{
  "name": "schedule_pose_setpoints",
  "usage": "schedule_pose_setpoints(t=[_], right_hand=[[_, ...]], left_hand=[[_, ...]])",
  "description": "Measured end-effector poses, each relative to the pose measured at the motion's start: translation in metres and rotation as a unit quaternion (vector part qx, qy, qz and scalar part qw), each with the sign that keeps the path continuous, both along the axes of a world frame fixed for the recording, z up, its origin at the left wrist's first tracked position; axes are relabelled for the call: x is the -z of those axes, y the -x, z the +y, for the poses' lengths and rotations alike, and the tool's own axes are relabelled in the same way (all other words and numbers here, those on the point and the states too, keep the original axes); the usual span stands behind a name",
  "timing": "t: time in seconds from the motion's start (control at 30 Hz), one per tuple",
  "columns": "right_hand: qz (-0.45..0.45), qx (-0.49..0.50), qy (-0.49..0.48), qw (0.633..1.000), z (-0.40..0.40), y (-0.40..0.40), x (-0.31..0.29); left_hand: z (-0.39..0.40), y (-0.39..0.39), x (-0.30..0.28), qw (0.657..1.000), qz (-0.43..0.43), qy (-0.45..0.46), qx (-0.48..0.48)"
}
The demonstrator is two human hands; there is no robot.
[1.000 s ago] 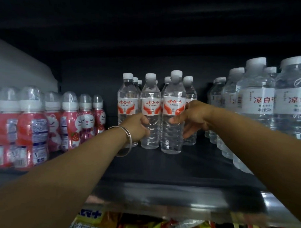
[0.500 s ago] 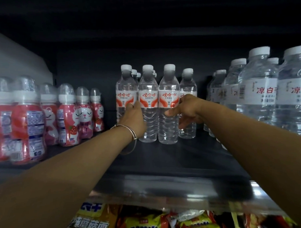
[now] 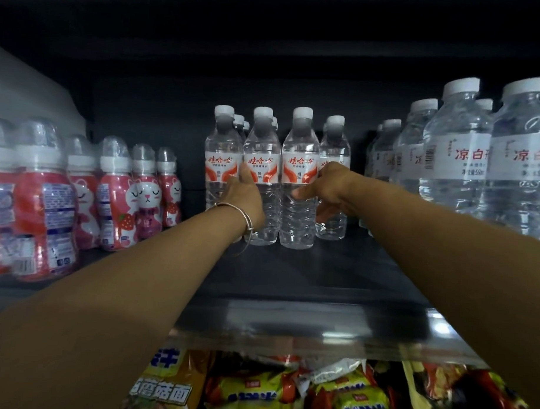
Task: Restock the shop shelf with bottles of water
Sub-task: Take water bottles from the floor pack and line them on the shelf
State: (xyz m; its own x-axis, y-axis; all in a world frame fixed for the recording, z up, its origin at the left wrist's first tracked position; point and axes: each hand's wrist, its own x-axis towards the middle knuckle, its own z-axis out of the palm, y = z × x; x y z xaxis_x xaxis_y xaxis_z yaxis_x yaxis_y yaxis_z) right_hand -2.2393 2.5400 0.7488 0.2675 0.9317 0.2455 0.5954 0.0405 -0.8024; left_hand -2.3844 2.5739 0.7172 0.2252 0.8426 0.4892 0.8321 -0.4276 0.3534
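Arms are reaching from the bottom corners toward the middle of a dark shop shelf (image 3: 305, 285), seen from the person's own head. Four clear water bottles with red and white labels are standing upright in a front row near the back of the shelf, with more caps showing behind them. The left hand (image 3: 246, 192), wearing a thin metal bangle (image 3: 242, 217) at the wrist, is resting against the front of the second bottle (image 3: 262, 173) with its fingers pointing up and fairly straight, touching rather than gripping. The right hand (image 3: 326, 188) is curling its thumb and fingers around the lower body of the third bottle (image 3: 300, 162), holding it where it is standing on the shelf, just beside the fourth bottle (image 3: 335, 145). Pink cat-printed drink bottles (image 3: 140, 196) are lining the shelf to the left, larger water bottles (image 3: 457, 162) to the right. Yellow snack packets (image 3: 286, 391) are lying on the shelf below.
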Motion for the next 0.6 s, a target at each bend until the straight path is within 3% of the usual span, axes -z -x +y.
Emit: schedule_pose_setpoints(t=[0.2, 0.43, 0.6], right_hand=[[-0.033, 0.054, -0.043, 0.997, -0.003, 0.008, 0.011], [-0.213, 0.089, -0.097, 0.968, -0.037, 0.005, 0.022], [-0.369, 0.085, -0.162, 0.911, -0.098, -0.008, 0.049]], left_hand=[[-0.01, 0.001, 0.005, 1.0, 0.015, 0.024, -0.002], [-0.054, 0.0, 0.006, 0.997, 0.062, -0.043, 0.022], [-0.113, -0.017, 0.021, 0.992, 0.036, -0.119, -0.003]])
